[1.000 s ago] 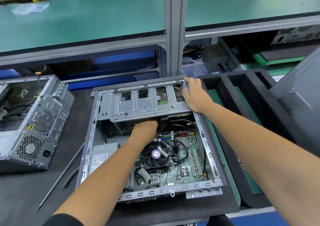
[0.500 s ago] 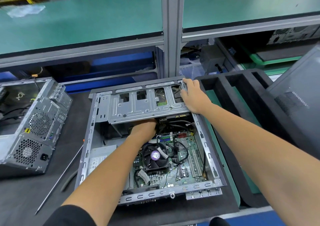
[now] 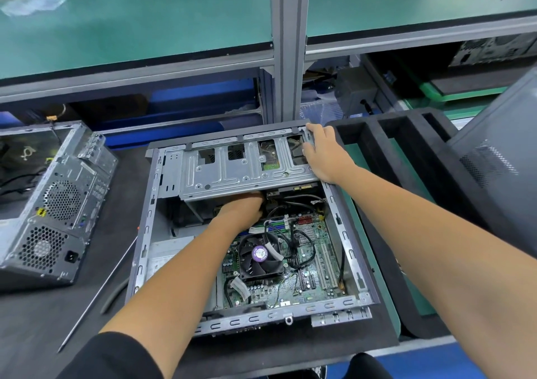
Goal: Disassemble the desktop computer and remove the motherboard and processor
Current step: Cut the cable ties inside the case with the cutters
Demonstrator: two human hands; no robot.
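Observation:
The open desktop case (image 3: pixel 145 251) lies on its side on the black mat. Inside it the green motherboard (image 3: pixel 316 248) shows, with a black cooler fan (image 3: pixel 260 258) over the processor. A silver drive cage (image 3: pixel 241 169) spans the far end of the case. My right hand (image 3: pixel 325 153) grips the cage's right end, fingers curled over its edge. My left hand (image 3: pixel 242 208) reaches under the cage's near edge; its fingers are hidden there, so what they hold cannot be seen.
A second computer case (image 3: pixel 55 204) stands at the left. A long thin rod (image 3: pixel 96 294) lies on the mat between the two cases. A black foam tray (image 3: pixel 386 134) sits to the right, with a grey side panel (image 3: pixel 499 158) leaning beyond it. An aluminium post (image 3: pixel 287 44) rises behind.
Both hands stay where they were on the drive cage. The view has shifted slightly; nothing has visibly come loose.

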